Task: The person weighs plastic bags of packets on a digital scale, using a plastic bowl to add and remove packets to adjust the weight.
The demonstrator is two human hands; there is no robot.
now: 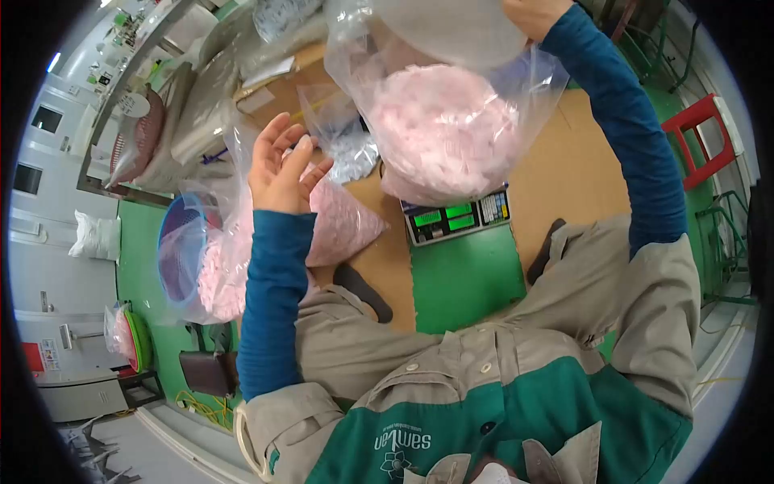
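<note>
A large clear plastic bag filled with pale pink pieces [447, 129] sits on a digital scale [459, 219] with green lit displays. Above the bag's mouth is a whitish, translucent round basin [451, 28], cut off by the top of the view. My right hand [536, 14] grips this basin at its right edge; part of the hand is out of view. My left hand [282, 165] is raised to the left of the bag, fingers apart and slightly curled, holding nothing. Behind and below it stands another clear bag of pink pieces [343, 222].
A blue basket [173, 254] with a bag of pink pieces stands at the left. A bag of silvery pieces [352, 153] lies behind the scale. Stacked sacks [189, 105] fill a rack at upper left. A red stool [700, 141] is at the right.
</note>
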